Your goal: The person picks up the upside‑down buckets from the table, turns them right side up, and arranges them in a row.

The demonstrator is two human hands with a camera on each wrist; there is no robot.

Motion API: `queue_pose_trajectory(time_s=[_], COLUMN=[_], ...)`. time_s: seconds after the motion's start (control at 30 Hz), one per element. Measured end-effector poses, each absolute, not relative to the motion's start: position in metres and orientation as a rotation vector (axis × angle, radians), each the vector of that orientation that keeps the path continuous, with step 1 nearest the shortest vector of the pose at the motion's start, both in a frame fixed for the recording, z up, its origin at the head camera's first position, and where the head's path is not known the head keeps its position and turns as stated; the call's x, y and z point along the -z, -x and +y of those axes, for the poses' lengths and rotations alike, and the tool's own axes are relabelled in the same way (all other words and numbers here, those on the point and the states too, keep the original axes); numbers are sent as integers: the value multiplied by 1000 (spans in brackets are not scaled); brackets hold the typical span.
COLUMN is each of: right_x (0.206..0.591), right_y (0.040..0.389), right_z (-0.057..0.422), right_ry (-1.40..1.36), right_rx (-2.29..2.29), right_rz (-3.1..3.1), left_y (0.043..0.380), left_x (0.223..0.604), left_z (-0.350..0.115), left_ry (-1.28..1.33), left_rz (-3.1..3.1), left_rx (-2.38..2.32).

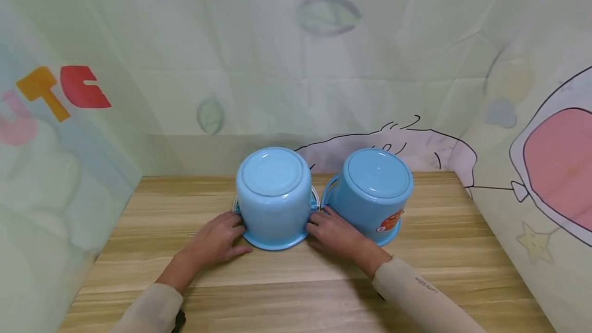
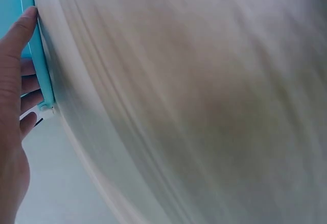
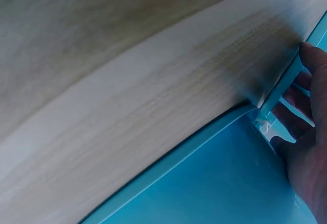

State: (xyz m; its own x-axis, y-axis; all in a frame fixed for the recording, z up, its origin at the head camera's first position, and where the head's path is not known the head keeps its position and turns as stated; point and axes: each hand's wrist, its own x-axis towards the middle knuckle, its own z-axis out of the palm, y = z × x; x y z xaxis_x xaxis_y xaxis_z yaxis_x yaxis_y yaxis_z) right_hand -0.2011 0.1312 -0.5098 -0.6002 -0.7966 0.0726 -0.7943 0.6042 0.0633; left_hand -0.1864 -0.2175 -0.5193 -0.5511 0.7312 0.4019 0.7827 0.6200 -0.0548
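Two light blue plastic buckets stand upside down on the wooden table. My left hand [image 1: 219, 239] grips the left bucket [image 1: 276, 189] low on its left side. In the left wrist view its thumb lies on the bucket's rim [image 2: 43, 76], with the fingers spread along the side. On the opposite side, my right hand [image 1: 335, 235] holds the same bucket's rim, as the right wrist view shows. The right bucket [image 1: 370, 189], with a red-orange label [image 1: 391, 220], is tilted to the eye and close beside the right hand.
The wooden table [image 1: 176, 199] meets a printed cloth backdrop [image 1: 259, 66] behind the buckets and at both sides. A pale handle [image 1: 315, 197] shows at the left bucket's right side, near the right bucket's blue handle [image 1: 326, 189].
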Motion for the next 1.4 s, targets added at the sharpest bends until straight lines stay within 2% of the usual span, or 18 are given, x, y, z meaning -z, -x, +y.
queue_pose_trajectory(time_s=[1.4], right_x=[520], right_y=[205], right_z=[127], right_ry=[-1341], right_rx=[119], right_rz=[-2608], left_y=[183], left_x=[521], left_z=[-208], left_ry=[994], left_rz=[-2677], left_rx=[325])
